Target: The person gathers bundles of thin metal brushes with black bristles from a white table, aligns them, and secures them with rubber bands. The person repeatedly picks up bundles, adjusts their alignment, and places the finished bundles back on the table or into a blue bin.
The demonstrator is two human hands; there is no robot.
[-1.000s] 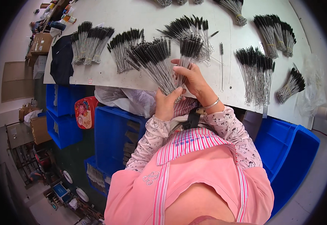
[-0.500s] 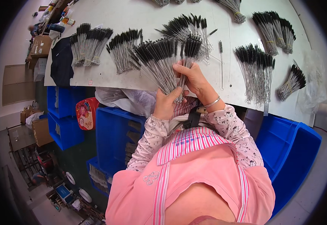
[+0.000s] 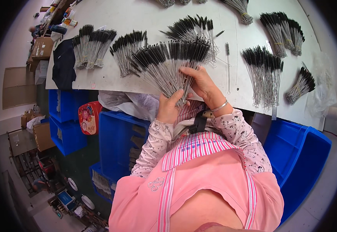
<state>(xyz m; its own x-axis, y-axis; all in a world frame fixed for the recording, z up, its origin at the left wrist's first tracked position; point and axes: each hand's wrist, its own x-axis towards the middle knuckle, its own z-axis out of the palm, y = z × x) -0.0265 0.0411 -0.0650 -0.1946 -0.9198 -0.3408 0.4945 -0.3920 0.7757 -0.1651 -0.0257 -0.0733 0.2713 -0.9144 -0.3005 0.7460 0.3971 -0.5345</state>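
Observation:
Fanned out in both hands is a thick bundle of wire brushes (image 3: 166, 71), with black bristle ends pointing away from me and bare twisted-wire stems toward me. My left hand (image 3: 170, 105) is closed round the stems' near ends, its thumb lying across them. Higher up on the right side, my right hand (image 3: 200, 82) grips the stems, thumb over the front; its other fingers are partly hidden behind the bundle. Just beyond, a loose pile of similar brushes (image 3: 189, 28) lies on the white table (image 3: 133, 11). One single brush (image 3: 227, 65) lies to the right of my right hand.
More brush bundles lie at left (image 3: 95, 46) and at right (image 3: 263, 77), some tied with bands. A dark cloth (image 3: 63, 63) covers the table's left end. Blue crates (image 3: 296, 162) stand below the near edge, with a red container (image 3: 89, 118) at left and clear plastic (image 3: 323, 85) at right.
The brushes in my hands have spread into one wider, continuous fan; the gap between the right-hand cluster and the rest has closed. Both hands have barely shifted.

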